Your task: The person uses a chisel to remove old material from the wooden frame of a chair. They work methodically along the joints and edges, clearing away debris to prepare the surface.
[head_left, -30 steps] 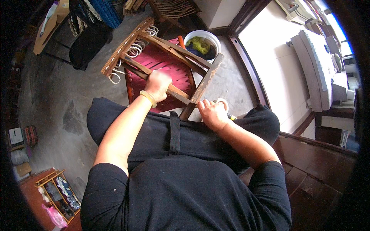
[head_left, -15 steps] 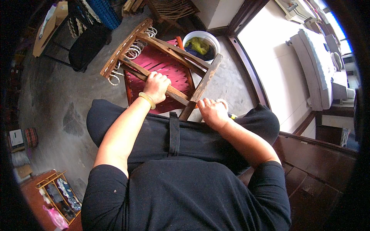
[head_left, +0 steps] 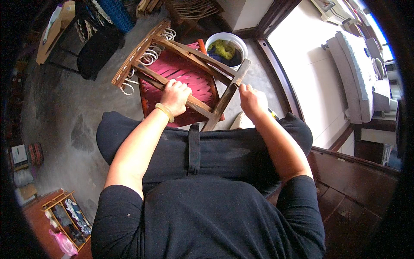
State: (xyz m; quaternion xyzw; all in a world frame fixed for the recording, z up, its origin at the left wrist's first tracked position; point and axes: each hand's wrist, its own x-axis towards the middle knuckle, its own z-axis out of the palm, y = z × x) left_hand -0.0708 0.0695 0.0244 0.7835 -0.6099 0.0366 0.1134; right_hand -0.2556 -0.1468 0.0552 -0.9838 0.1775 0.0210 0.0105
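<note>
A wooden stool frame stands tilted in front of my knees, its far rail threaded with loops of white rope. My left hand is closed around one of its long side bars. At the near crossbar's right side, my right hand is closed, its fingertips against the bar. What it pinches is too small to make out. Under the frame lies a seat with pink-red woven strips and red-brown wooden rails. Part of a yellow-and-black object shows beside my right forearm.
A white bucket with yellow-green and dark material stands beyond the frame. Farther off are a slatted wooden seat, a black chair and blue cord. A rack of shoes is at lower left; a dark doorframe runs right.
My right hand has moved up along the crossbar, away from its lower corner. A cream-coloured thing below it now shows more. My left hand keeps its hold, and the frame has barely shifted.
</note>
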